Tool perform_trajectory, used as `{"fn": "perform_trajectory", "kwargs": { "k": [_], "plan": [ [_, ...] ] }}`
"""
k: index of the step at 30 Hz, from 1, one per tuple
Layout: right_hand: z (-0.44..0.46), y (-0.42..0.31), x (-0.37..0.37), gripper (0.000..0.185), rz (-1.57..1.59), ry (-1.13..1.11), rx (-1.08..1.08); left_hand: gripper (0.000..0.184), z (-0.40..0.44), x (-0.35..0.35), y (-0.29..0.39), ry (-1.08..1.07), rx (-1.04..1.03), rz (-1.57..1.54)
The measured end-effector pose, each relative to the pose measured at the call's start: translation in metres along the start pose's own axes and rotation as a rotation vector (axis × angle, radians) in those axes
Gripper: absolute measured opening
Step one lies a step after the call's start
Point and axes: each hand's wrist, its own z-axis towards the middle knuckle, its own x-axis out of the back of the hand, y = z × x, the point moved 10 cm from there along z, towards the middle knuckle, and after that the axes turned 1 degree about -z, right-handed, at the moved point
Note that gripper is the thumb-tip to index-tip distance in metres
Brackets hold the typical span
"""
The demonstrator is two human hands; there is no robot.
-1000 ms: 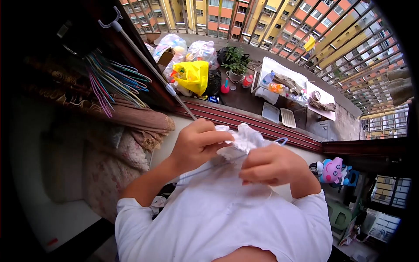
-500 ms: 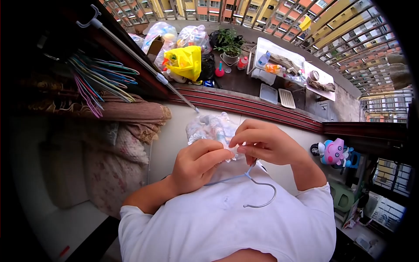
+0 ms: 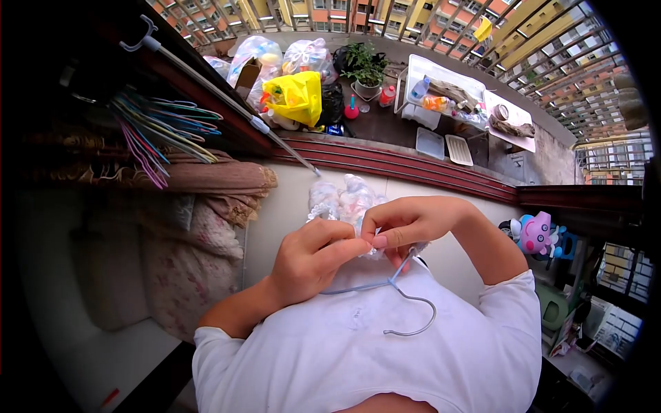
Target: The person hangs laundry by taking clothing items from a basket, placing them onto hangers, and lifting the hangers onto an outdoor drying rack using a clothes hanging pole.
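A light, pastel-patterned garment (image 3: 352,199) with a ruffled edge hangs in front of my chest. My left hand (image 3: 313,258) pinches its edge. My right hand (image 3: 410,227) meets the left fingertips and pinches the same edge, with its fingers curled. Below the hands lies a blue hanger (image 3: 392,281) against the white shirt, its bare metal hook (image 3: 430,318) pointing down toward me. One hanger arm runs left under my left hand, and the other goes up to the cloth by my right hand. The hanger's ends are hidden.
Colourful hangers (image 3: 165,131) hang at the left above a folded curtain (image 3: 220,177). A metal pole (image 3: 220,93) slants beside the door frame. Beyond the red sill (image 3: 413,171) are a yellow bag (image 3: 296,96), a plant (image 3: 365,65) and a rack. A pink toy (image 3: 536,233) stands right.
Since a second ago the garment has dropped open beyond my hands, and the hanger hook has come into view over the shirt. My right hand has moved left against my left fingertips.
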Motion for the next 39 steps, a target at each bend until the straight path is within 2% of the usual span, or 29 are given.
{"fn": "perform_trajectory", "kwargs": {
  "k": [7,9,13,22,30,32,34,36,39],
  "plan": [
    [-0.002,0.0,-0.002,0.015,-0.018,0.015,0.068,0.027,-0.001,-0.001,-0.002,0.014,0.038,0.008],
    [-0.004,0.001,0.007,0.012,-0.026,0.132,0.052,0.027,0.0,-0.005,-0.006,-0.023,0.093,0.0],
    [-0.007,-0.001,0.005,0.011,-0.071,0.185,-0.022,0.029,0.0,-0.014,-0.007,-0.13,0.151,0.0],
    [-0.012,0.003,0.009,0.008,-0.164,0.344,-0.082,0.022,-0.001,-0.027,0.0,-0.19,0.069,0.252],
    [-0.014,0.014,0.014,0.008,-0.24,0.352,-0.159,0.018,-0.007,-0.051,-0.001,-0.428,0.095,0.351],
    [-0.015,0.016,0.019,0.009,-0.265,0.374,-0.149,0.017,-0.007,-0.054,0.001,-0.442,0.064,0.367],
    [-0.015,0.007,0.023,0.011,-0.452,0.392,0.033,0.016,-0.006,-0.057,0.004,-0.453,0.012,0.386],
    [-0.013,0.018,0.023,0.013,-0.373,0.352,-0.069,0.015,-0.005,-0.061,0.001,-0.479,0.013,0.403],
    [-0.012,0.029,0.024,0.014,-0.244,0.323,-0.114,0.012,0.001,-0.061,0.004,-0.443,-0.021,0.367]
  ]
}}
